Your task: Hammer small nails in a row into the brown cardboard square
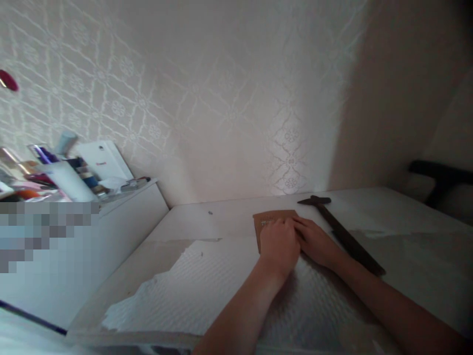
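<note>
A flat brown piece with small pale lettering (259, 234), perhaps leather or card, lies on white textured paper. My left hand (281, 241) is closed over it, knuckles up, the fingertips tucked out of sight. Against its right side my right hand (314, 240) rests at the piece's right edge. The right fingers are pressed together and bent towards the left hand; what they pinch, if anything, is hidden. A dark hammer (349, 241) lies to the right of my hands, its head towards the wall and its handle reaching beside my right forearm.
The torn white sheet (162, 291) covers part of the pale tabletop (417, 256). A tiny ring-like item (210, 213) lies near the wall. On the left, a white cabinet (121, 246) holds bottles, a white box (103, 160) and clutter. A black object (439, 172) stands far right.
</note>
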`<state>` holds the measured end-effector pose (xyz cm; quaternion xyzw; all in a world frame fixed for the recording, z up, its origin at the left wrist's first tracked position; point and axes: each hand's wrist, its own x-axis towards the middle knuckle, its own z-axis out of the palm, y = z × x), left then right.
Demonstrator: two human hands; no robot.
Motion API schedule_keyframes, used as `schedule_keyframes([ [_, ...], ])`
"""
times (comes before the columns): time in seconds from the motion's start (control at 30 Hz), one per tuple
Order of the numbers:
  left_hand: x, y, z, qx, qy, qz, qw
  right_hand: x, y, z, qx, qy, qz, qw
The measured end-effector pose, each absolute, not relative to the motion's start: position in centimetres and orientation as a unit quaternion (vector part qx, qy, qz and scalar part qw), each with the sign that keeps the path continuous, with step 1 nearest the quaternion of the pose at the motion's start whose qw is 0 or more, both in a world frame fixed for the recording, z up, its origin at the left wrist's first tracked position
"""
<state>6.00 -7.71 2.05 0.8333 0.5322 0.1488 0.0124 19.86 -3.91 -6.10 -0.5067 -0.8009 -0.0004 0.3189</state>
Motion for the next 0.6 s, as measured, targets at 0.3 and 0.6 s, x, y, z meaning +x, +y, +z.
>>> schedule_keyframes([
  [0.3, 4.6, -4.1, 1.2, 0.753, 0.599, 0.263, 0.065, 19.6, -3.6, -5.9, -0.53, -0.792, -0.026, 0.302],
  [0.6, -4.6, -2.4, 3.4, 0.616, 0.705, 0.35, 0.03, 19.1, -3.7, -6.0, -0.55, -0.78, -0.051, 0.295],
])
